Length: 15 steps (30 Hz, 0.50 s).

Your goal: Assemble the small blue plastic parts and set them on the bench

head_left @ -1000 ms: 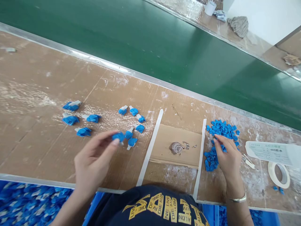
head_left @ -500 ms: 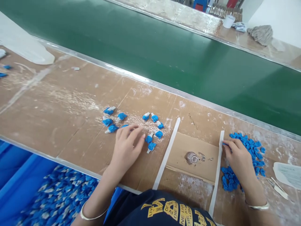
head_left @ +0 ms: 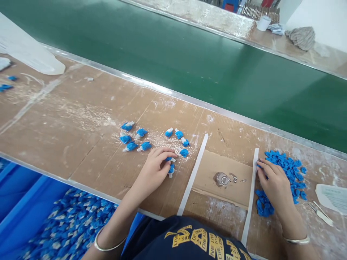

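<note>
My left hand (head_left: 154,169) rests on the brown table (head_left: 67,126), thumb and fingers curled around a blue-and-white piece (head_left: 170,163) at the near end of a small cluster (head_left: 177,137). A second cluster of such pieces (head_left: 132,139) lies to its left. My right hand (head_left: 273,182) lies palm down on a pile of small blue parts (head_left: 288,168), fingertips at the pile's left edge beside a white tape strip (head_left: 251,191). Whether those fingers pinch a part is hidden.
Between two tape strips (head_left: 193,175) lies a cardboard patch with a clear glue blob (head_left: 222,178). A green conveyor belt (head_left: 189,54) runs behind the table. A blue bin of pieces (head_left: 62,227) sits below at left. A white label (head_left: 333,196) and thin sticks (head_left: 321,213) lie at right.
My left hand set a blue piece down by the left cluster, then slid right and curled onto a piece in the nearer cluster. My right hand stayed on the pile. The view shifted left.
</note>
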Each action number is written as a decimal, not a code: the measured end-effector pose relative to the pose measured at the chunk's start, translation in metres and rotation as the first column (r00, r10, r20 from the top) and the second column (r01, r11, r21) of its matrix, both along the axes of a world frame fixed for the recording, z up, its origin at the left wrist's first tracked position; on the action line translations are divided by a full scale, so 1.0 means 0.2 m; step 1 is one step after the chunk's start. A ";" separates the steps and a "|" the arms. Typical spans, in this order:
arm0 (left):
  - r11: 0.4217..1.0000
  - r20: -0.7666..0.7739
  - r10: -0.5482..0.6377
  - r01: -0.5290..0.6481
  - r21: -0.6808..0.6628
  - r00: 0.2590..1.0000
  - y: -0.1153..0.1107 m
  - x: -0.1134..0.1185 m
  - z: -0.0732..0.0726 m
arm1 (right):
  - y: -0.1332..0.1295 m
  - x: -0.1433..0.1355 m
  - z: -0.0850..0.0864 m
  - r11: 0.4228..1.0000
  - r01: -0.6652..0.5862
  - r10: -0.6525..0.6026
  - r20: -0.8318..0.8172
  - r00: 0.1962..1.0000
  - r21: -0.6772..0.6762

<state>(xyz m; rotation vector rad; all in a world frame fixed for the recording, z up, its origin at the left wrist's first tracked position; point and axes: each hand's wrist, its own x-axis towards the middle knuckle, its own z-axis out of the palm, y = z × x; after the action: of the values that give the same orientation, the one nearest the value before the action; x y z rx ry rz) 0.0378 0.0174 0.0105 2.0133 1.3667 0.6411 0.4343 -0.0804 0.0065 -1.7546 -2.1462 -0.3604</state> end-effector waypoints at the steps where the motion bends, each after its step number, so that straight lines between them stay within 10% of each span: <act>1: 1.000 -0.004 0.022 -0.022 0.020 1.000 0.00 -0.01 0.00 | -0.01 -0.02 0.01 1.000 0.021 -0.020 -0.027 0.999 0.008; 7: 0.946 -0.251 0.304 -0.259 0.195 0.919 -0.03 0.03 0.04 | -0.13 -0.24 0.11 0.991 0.037 -0.096 -0.488 0.868 -0.131; 15: 0.964 -0.492 0.235 -0.265 0.010 0.838 0.00 0.11 0.06 | -0.14 -0.47 0.09 0.962 -0.231 0.086 -0.637 0.766 -0.149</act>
<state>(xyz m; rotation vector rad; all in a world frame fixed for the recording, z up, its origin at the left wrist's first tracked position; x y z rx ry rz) 0.0598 0.0167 0.0216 2.0464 1.9469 0.1861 0.3405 -0.1090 0.0246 -1.4834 -1.8492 0.4749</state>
